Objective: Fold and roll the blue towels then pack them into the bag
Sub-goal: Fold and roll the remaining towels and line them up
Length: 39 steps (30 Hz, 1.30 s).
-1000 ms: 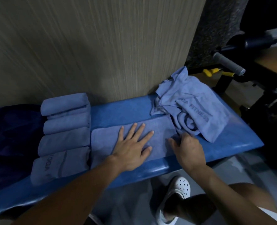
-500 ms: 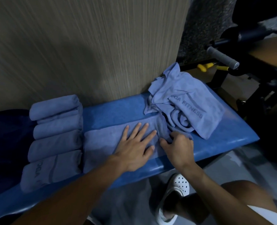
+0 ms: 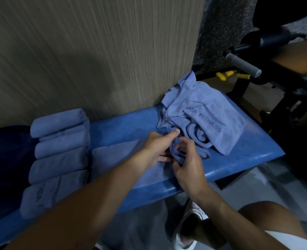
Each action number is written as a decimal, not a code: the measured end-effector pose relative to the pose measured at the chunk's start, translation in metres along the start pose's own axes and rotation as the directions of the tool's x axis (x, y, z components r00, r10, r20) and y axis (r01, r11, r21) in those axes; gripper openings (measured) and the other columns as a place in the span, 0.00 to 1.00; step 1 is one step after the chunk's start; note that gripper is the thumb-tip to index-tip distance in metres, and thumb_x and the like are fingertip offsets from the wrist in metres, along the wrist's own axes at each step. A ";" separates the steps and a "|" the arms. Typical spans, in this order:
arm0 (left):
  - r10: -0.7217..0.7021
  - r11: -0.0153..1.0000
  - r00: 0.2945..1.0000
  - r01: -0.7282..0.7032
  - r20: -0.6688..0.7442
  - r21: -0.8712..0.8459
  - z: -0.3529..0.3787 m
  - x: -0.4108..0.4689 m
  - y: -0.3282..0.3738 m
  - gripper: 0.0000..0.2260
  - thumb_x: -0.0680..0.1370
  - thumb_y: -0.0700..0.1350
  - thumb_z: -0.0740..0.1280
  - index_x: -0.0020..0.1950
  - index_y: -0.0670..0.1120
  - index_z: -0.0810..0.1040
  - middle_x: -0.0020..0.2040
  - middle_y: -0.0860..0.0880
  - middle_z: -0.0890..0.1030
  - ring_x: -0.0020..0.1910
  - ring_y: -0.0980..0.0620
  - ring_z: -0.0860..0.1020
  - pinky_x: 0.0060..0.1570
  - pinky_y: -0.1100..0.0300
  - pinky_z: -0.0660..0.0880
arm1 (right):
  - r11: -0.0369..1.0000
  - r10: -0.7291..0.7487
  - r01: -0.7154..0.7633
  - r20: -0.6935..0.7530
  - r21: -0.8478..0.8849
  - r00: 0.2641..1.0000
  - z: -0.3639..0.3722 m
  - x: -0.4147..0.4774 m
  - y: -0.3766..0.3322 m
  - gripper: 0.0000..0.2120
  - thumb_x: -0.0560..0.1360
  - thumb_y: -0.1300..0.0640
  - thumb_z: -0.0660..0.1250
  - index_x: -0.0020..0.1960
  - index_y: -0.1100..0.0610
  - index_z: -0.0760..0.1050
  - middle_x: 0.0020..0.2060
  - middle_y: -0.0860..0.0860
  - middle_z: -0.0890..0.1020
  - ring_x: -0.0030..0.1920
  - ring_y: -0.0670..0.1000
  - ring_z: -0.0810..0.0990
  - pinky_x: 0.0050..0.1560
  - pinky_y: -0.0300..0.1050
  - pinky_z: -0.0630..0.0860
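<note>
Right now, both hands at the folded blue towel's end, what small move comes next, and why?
Probably roll that end leftward: the left hand and right hand grip the bunched right end of the folded blue towel, while the rest lies flat on the blue padded bench beside rolled blue towels.

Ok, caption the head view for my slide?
The left hand and right hand grip a folded blue cloth towel on a blue padded bench beside rolled towels.
</note>
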<state>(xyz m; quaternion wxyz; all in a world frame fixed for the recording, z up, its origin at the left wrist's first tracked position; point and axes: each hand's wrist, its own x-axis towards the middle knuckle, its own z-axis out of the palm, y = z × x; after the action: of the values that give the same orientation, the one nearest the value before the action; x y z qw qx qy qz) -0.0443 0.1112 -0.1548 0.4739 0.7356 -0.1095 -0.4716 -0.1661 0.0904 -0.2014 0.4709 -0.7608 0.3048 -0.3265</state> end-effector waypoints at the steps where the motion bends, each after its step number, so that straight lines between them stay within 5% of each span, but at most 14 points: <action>1: -0.005 1.000 1.000 0.005 -0.021 -0.001 0.000 0.001 0.001 0.16 0.74 0.53 0.73 0.52 0.40 0.80 0.41 0.41 0.85 0.39 0.45 0.85 0.40 0.50 0.83 | 1.000 0.005 -0.006 0.028 0.005 1.000 0.000 -0.001 -0.001 0.34 0.67 0.74 0.65 0.65 0.46 0.64 0.48 0.41 0.77 0.51 0.38 0.77 0.50 0.29 0.71; 8: 0.103 0.994 0.973 -0.107 -0.206 -0.008 -0.010 0.016 -0.005 0.04 0.74 0.34 0.70 0.46 0.40 0.77 0.40 0.40 0.80 0.37 0.46 0.81 0.37 0.50 0.82 | 0.998 0.015 -0.021 0.098 0.054 0.995 0.003 -0.004 0.002 0.36 0.68 0.71 0.70 0.71 0.53 0.60 0.49 0.44 0.78 0.50 0.38 0.77 0.50 0.27 0.70; 11: 0.128 0.990 0.957 -0.138 -0.259 -0.022 -0.020 0.021 -0.009 0.03 0.75 0.34 0.69 0.45 0.40 0.77 0.41 0.40 0.81 0.36 0.46 0.81 0.32 0.54 0.80 | 1.000 0.024 -0.022 0.080 -0.017 0.996 0.003 -0.006 0.005 0.27 0.68 0.63 0.74 0.62 0.50 0.66 0.45 0.42 0.76 0.44 0.38 0.76 0.45 0.28 0.69; 15: 0.127 0.990 0.955 -0.138 -0.268 -0.020 -0.030 0.022 -0.017 0.05 0.75 0.33 0.68 0.45 0.41 0.76 0.40 0.41 0.78 0.38 0.45 0.80 0.30 0.56 0.80 | 0.966 -0.039 0.062 0.095 -0.251 0.995 0.001 -0.008 0.014 0.12 0.68 0.62 0.72 0.49 0.53 0.76 0.41 0.45 0.75 0.40 0.48 0.75 0.44 0.43 0.73; 18: 0.189 0.982 0.931 -0.171 -0.313 0.084 -0.035 0.024 -0.028 0.05 0.74 0.34 0.69 0.46 0.41 0.75 0.40 0.42 0.76 0.40 0.47 0.78 0.39 0.47 0.82 | 0.933 -0.143 0.201 0.206 -0.299 0.968 0.001 -0.012 0.020 0.20 0.66 0.67 0.66 0.54 0.52 0.79 0.41 0.46 0.71 0.40 0.51 0.74 0.43 0.47 0.73; 21: 0.329 0.931 0.884 -0.243 -0.334 0.272 -0.037 0.022 -0.033 0.12 0.74 0.37 0.70 0.55 0.43 0.74 0.45 0.43 0.79 0.44 0.48 0.78 0.44 0.56 0.76 | 0.868 -0.213 0.319 0.295 -0.380 0.931 0.003 -0.016 0.023 0.24 0.64 0.68 0.66 0.57 0.51 0.79 0.42 0.49 0.72 0.42 0.53 0.75 0.41 0.50 0.73; 24: 0.505 0.788 0.818 -0.306 -0.277 0.534 -0.038 0.014 -0.039 0.21 0.76 0.41 0.69 0.68 0.44 0.69 0.62 0.43 0.75 0.58 0.45 0.76 0.56 0.57 0.71 | 0.842 -0.203 0.343 0.346 -0.417 0.916 0.002 -0.021 0.019 0.26 0.62 0.62 0.65 0.58 0.47 0.78 0.43 0.48 0.71 0.44 0.53 0.74 0.42 0.46 0.66; 27: 0.753 0.369 0.658 -0.435 0.010 0.822 -0.045 0.004 -0.056 0.20 0.79 0.45 0.60 0.71 0.43 0.70 0.77 0.45 0.61 0.73 0.46 0.63 0.70 0.53 0.63 | 0.896 -0.158 0.267 0.308 -0.354 0.938 0.002 -0.021 0.019 0.23 0.65 0.56 0.59 0.58 0.45 0.80 0.43 0.46 0.72 0.46 0.51 0.74 0.45 0.48 0.68; 29: 0.752 0.104 0.612 -0.480 0.247 0.871 -0.053 0.004 -0.071 0.25 0.79 0.50 0.51 0.73 0.42 0.68 0.79 0.47 0.59 0.77 0.49 0.58 0.73 0.50 0.60 | 0.958 -0.075 0.135 0.233 -0.251 0.970 0.002 -0.017 0.017 0.23 0.67 0.54 0.55 0.56 0.47 0.81 0.43 0.44 0.75 0.48 0.51 0.75 0.51 0.55 0.72; 34: 0.605 -0.056 0.728 -0.365 0.323 0.929 -0.064 0.006 -0.092 0.33 0.77 0.60 0.42 0.80 0.46 0.50 0.80 0.51 0.46 0.79 0.53 0.45 0.77 0.51 0.47 | 0.959 0.071 -0.033 0.129 -0.282 0.989 0.001 -0.011 0.014 0.19 0.76 0.49 0.61 0.66 0.48 0.72 0.51 0.45 0.80 0.57 0.51 0.74 0.62 0.49 0.65; 39: 0.616 -0.131 0.714 -0.322 0.331 0.938 -0.066 0.007 -0.098 0.35 0.78 0.64 0.48 0.79 0.42 0.55 0.80 0.47 0.53 0.79 0.51 0.50 0.76 0.47 0.54 | 0.914 0.118 -0.057 0.128 -0.402 0.985 0.009 -0.008 0.021 0.24 0.77 0.40 0.62 0.70 0.49 0.68 0.58 0.45 0.77 0.62 0.50 0.69 0.57 0.43 0.55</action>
<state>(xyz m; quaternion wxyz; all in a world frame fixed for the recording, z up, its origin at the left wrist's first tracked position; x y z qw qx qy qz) -0.0155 0.1977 -0.2305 0.0053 0.8035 -0.5949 0.0189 -0.1671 0.0939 -0.2252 0.3428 -0.8481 0.3623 -0.1788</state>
